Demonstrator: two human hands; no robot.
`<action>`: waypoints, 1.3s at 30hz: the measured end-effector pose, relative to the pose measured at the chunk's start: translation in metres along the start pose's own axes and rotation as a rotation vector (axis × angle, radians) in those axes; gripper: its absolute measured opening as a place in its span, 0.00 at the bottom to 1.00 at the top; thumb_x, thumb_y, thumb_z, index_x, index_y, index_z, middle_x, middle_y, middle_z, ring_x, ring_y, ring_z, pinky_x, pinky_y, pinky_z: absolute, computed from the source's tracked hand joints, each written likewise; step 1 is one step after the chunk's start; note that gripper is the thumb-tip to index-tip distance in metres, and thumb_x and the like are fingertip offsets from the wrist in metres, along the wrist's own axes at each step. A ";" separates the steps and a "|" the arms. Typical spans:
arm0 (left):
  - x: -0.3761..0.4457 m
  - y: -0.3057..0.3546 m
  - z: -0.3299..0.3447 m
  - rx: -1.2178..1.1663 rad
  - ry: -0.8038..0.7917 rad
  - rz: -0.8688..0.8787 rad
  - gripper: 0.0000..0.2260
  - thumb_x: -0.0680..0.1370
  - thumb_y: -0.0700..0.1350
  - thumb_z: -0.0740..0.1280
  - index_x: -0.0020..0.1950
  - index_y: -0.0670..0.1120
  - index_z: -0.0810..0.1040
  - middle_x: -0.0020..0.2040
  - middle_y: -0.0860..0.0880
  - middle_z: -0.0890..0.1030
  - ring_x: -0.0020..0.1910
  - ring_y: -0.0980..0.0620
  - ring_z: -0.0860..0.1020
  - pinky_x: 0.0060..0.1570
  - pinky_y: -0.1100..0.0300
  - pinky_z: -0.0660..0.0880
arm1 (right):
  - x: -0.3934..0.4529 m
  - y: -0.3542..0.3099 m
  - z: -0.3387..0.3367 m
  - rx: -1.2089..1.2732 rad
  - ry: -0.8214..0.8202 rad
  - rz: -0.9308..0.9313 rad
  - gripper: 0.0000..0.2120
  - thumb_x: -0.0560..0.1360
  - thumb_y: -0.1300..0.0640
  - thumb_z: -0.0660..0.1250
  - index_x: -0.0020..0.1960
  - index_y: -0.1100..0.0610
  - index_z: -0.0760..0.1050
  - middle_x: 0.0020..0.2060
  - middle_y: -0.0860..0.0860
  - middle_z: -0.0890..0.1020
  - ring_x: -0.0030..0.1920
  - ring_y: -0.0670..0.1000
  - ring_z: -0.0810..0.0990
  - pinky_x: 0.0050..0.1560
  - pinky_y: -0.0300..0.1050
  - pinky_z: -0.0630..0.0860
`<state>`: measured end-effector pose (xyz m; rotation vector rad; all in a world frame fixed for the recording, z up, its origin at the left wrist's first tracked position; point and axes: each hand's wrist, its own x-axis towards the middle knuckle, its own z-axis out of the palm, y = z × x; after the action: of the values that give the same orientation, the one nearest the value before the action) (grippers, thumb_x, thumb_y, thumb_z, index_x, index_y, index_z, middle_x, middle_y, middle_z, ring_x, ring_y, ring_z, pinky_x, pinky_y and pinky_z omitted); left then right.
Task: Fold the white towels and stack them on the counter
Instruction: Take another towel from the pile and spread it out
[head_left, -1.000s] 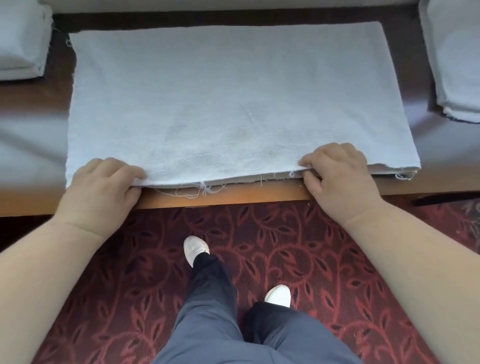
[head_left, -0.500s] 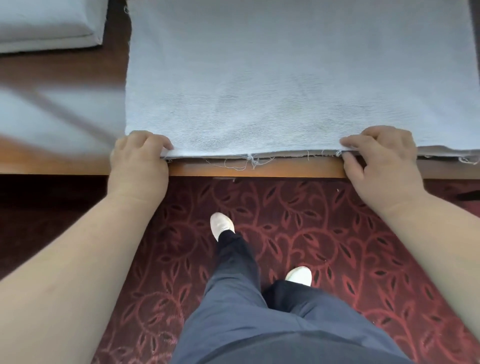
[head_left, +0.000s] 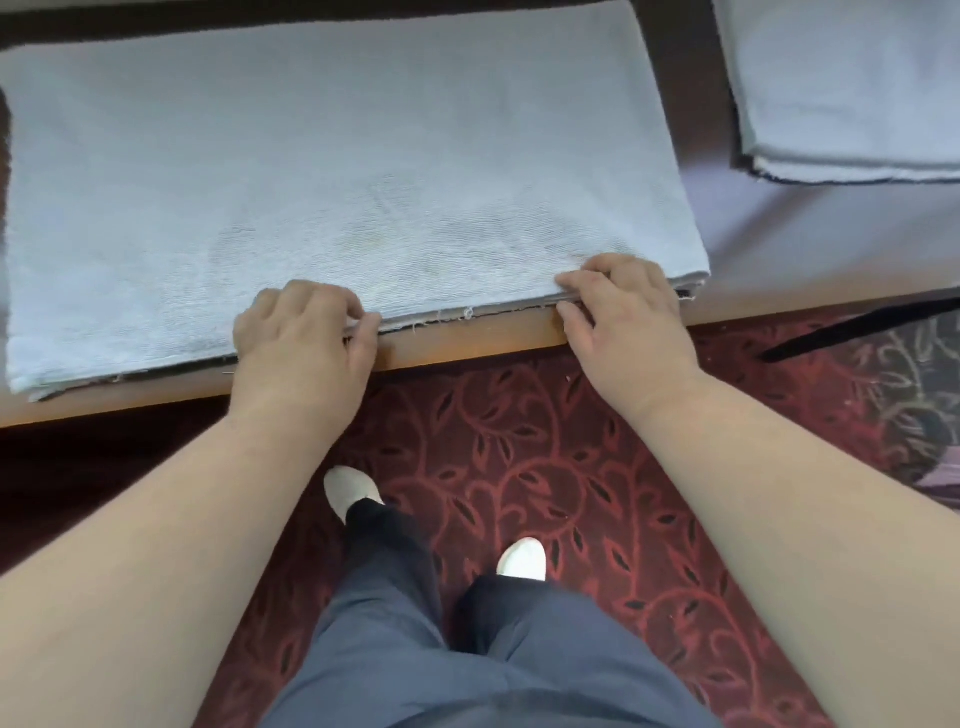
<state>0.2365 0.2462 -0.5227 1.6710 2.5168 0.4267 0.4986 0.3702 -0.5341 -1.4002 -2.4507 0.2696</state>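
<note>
1. Bench (head_left: 810, 260): wooden, glossy top, pale front edge running left to right across the view.
2. Carpet (head_left: 545, 441): dark red with a leaf-vine pattern, below the bench edge.
3. Towel (head_left: 332, 156): white, lying flat on the bench, doubled over, two layers showing at the near edge. It fills most of the bench top in view; its near edge sits right at the bench front, with loose threads hanging off it.
4. Stack (head_left: 847, 88): more white towels, folded, on the bench to the right of the flat towel, apart from it, with dark bench showing between them. Cut off by the frame.
5. Legs (head_left: 467, 649): grey trousers, standing on the carpet in front of the bench.
6. Left hand (head_left: 301, 343): at the towel's near edge, about mid-length. Grip closed, fingers curled over the top, thumb under, pinching the edge.
7. Right hand (head_left: 623, 317): near the towel's near right corner. Grip closed too, fingers on top, thumb below the edge, pinching the towel.
8. Shoes (head_left: 521, 558): white, on the carpet, one ahead of the other.
</note>
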 end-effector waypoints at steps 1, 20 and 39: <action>0.006 0.019 0.004 -0.030 -0.007 0.086 0.10 0.79 0.55 0.60 0.53 0.52 0.77 0.53 0.48 0.77 0.56 0.43 0.70 0.57 0.49 0.66 | 0.001 0.004 -0.002 0.003 0.010 0.001 0.12 0.78 0.52 0.65 0.60 0.50 0.79 0.58 0.51 0.76 0.61 0.56 0.70 0.66 0.50 0.63; 0.089 0.123 0.022 -0.095 -0.143 0.363 0.16 0.78 0.59 0.54 0.55 0.57 0.78 0.51 0.58 0.80 0.52 0.52 0.77 0.51 0.55 0.73 | 0.060 0.048 -0.026 0.013 0.037 0.206 0.16 0.80 0.45 0.58 0.63 0.48 0.77 0.62 0.50 0.78 0.65 0.55 0.73 0.63 0.55 0.67; 0.285 0.176 0.080 0.206 -0.489 0.679 0.29 0.80 0.63 0.45 0.79 0.57 0.44 0.80 0.47 0.41 0.78 0.46 0.39 0.75 0.44 0.40 | 0.079 0.019 -0.003 -0.177 -0.266 0.567 0.33 0.79 0.35 0.41 0.80 0.47 0.50 0.80 0.51 0.50 0.79 0.51 0.43 0.77 0.61 0.45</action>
<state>0.2985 0.5848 -0.5282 2.3334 1.6564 -0.2030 0.4770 0.4482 -0.5240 -2.2544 -2.2564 0.3896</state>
